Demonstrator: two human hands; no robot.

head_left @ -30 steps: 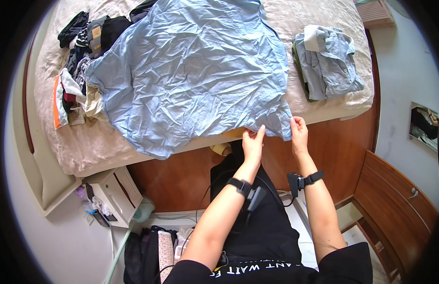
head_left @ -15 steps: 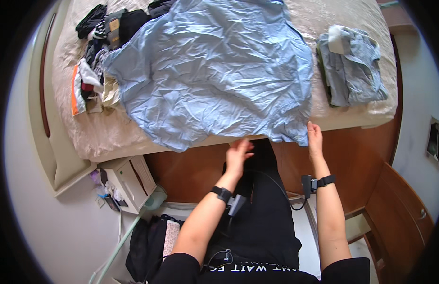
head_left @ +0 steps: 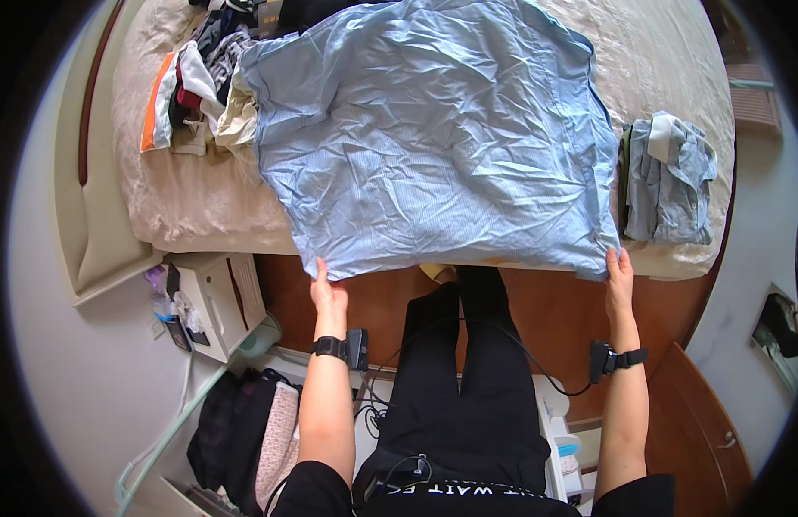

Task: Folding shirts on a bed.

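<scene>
A wrinkled light-blue cloth, finely striped (head_left: pixel 442 146), lies spread over the middle of the bed and reaches its front edge. My left hand (head_left: pixel 327 291) pinches its near left corner. At the near right corner, my right hand (head_left: pixel 619 271) grips the cloth between thumb and fingers. The near edge runs fairly straight between both hands, at the bed's edge. To the right of the cloth lies a folded blue-grey shirt with a pale collar (head_left: pixel 670 181), on top of something dark green.
Left of the cloth sits a heap of mixed clothes (head_left: pixel 201 95). A white bedside cabinet (head_left: pixel 218 302) stands at the bed's left corner, with dark clothes (head_left: pixel 226 431) piled below it. A wooden door-like panel (head_left: pixel 700 422) is at lower right. A cable hangs between my wrists.
My left hand has moved left and taken the cloth's near left corner. The cloth's front edge is now straighter and wider. My right hand still holds its corner, further right in view.
</scene>
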